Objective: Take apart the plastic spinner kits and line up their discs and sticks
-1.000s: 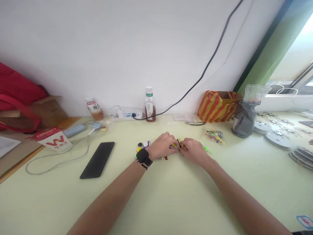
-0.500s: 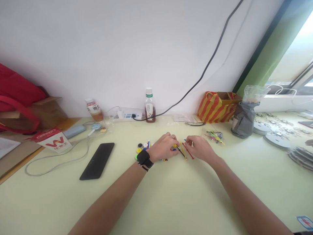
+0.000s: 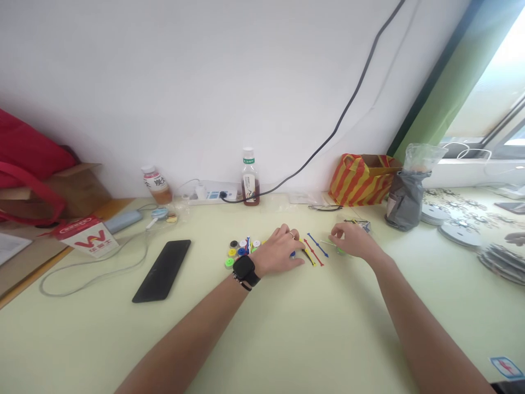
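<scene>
My left hand (image 3: 282, 251), with a black watch (image 3: 244, 268) at its wrist, lies over part of a group of small plastic pieces, its fingers apart. Coloured round pieces, among them a yellow one (image 3: 232, 253) and a light green one (image 3: 229, 263), show to its left. Just right of its fingertips, a red arrow-shaped stick (image 3: 313, 252) and a blue one (image 3: 318, 245) lie side by side, near yellow and black sticks. My right hand (image 3: 350, 241) pinches a thin white stick (image 3: 327, 242); something green shows beneath its fingers.
Behind my right hand lies a clear bag of coloured sticks (image 3: 361, 224). A black phone (image 3: 162, 271) is on the left. A drink bottle (image 3: 250, 178), a striped bag (image 3: 355, 179) and a grey bag (image 3: 404, 200) stand along the back. Stacked discs (image 3: 502, 265) and another person's hand (image 3: 517, 239) are far right.
My right hand has moved right, away from the sticks, and now pinches a white stick. A blue stick lies beside the red one. My left hand's fingers have spread.
</scene>
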{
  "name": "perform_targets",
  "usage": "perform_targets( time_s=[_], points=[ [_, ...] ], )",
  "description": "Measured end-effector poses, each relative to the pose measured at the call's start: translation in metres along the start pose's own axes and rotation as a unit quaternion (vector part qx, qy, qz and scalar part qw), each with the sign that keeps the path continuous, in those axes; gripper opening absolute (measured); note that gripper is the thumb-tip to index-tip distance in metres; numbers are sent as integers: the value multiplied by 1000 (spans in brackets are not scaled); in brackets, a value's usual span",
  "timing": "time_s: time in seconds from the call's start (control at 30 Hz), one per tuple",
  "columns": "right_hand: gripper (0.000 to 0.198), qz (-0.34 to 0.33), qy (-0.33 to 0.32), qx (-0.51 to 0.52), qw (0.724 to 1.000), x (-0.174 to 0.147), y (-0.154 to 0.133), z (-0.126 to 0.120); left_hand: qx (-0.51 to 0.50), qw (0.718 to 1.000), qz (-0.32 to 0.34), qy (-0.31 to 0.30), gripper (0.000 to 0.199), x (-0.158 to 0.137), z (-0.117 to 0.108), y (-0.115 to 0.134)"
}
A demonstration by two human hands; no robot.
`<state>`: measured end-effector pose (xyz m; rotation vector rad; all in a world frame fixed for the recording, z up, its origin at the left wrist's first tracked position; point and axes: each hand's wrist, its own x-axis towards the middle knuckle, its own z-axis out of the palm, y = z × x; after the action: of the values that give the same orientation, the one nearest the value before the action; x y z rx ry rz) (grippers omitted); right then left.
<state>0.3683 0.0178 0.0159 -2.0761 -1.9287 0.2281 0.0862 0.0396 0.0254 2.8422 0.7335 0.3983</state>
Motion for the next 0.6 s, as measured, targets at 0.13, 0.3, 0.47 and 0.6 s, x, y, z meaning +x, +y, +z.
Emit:
perform_targets(
  time_s=[0.13, 0.3, 0.47, 0.6],
  points=[
    [15, -25, -64, 14, 998, -2, 15, -7, -3, 999, -1, 36, 24, 0, -17, 2],
    [6, -20, -130, 23, 991, -11, 27, -13, -16, 992, -31, 122, 15, -18, -39, 13],
    [4, -34, -90, 95, 991, -25, 7, -23, -47, 977, -60, 198, 13, -57, -24, 28],
    [2, -98, -100, 285, 948, -46, -52, -18, -95, 963, -78, 241, 27, -78, -2, 38]
  ],
)
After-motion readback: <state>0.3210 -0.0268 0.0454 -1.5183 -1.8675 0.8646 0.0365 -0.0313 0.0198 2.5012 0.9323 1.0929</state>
